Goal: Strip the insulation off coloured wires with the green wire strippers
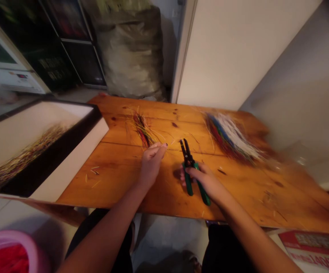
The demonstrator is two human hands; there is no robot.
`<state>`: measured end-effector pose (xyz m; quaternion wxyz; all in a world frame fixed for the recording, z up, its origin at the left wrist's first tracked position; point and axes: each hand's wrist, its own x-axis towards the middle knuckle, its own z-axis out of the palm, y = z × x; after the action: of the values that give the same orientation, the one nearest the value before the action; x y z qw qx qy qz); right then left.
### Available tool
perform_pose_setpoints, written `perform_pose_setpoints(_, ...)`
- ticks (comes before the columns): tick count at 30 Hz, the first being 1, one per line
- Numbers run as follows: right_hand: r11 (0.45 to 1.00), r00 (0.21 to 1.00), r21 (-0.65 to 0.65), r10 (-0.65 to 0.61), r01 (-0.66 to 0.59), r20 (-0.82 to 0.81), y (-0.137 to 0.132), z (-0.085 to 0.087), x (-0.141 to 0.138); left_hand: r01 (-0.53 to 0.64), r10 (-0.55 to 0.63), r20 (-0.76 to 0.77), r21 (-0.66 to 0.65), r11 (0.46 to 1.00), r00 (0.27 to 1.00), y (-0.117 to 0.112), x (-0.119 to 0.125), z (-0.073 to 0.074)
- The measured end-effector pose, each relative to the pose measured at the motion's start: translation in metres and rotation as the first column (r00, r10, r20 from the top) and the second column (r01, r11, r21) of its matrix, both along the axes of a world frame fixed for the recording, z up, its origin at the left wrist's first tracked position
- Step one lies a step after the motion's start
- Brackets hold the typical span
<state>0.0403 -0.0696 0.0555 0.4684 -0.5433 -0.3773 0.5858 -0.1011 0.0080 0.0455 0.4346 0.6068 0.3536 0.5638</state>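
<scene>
The right hand (202, 180) is closed narrowly around a green-handled steel wire stripper (188, 159), its dark jaws slightly parted and pointing up the table; the handles lie across the fingers, a steady grip that keeps the jaws clear of the hand; the left hand (152, 163) is open and empty, fingers lightly curled, its fingertips just beside a thin bundle of red, green and yellow strands (143, 131); a larger bundle of white, blue and red strands (232, 138) lies to the right on the orange wooden table (119, 178); loose clippings lie near a black-rimmed tray (68, 140) at the left of the frame.
</scene>
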Motion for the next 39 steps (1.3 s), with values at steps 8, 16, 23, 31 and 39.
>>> perform_pose_setpoints(8, 0.999, 0.999, 0.016, 0.036, -0.036, 0.012, -0.0015, 0.0035, -0.0022, -0.019, 0.018, -0.061, -0.009, 1.000, 0.998, -0.0026, -0.0001, 0.0020)
perform_pose_setpoints(16, 0.996, 0.996, 0.045, 0.075, -0.078, 0.053, -0.0024, 0.0052, -0.0018, -0.048, 0.048, -0.063, -0.006, 0.999, 0.997, -0.0048, 0.0000, 0.0029)
perform_pose_setpoints(23, 0.996, 0.995, 0.049, 0.074, -0.078, 0.065, -0.0023, 0.0057, -0.0016, -0.062, 0.061, -0.058, -0.012, 0.998, 0.996, -0.0032, 0.0002, 0.0007)
perform_pose_setpoints(31, 0.995, 0.995, 0.071, 0.070, -0.076, 0.073, -0.0019, 0.0071, -0.0015, -0.036, 0.035, -0.058, -0.018, 0.999, 0.998, -0.0043, -0.0007, 0.0011)
perform_pose_setpoints(39, 0.994, 0.994, 0.074, 0.072, -0.078, 0.083, -0.0019, 0.0073, -0.0018, -0.055, 0.054, -0.031, -0.040, 0.998, 0.998, -0.0050, -0.0002, 0.0012)
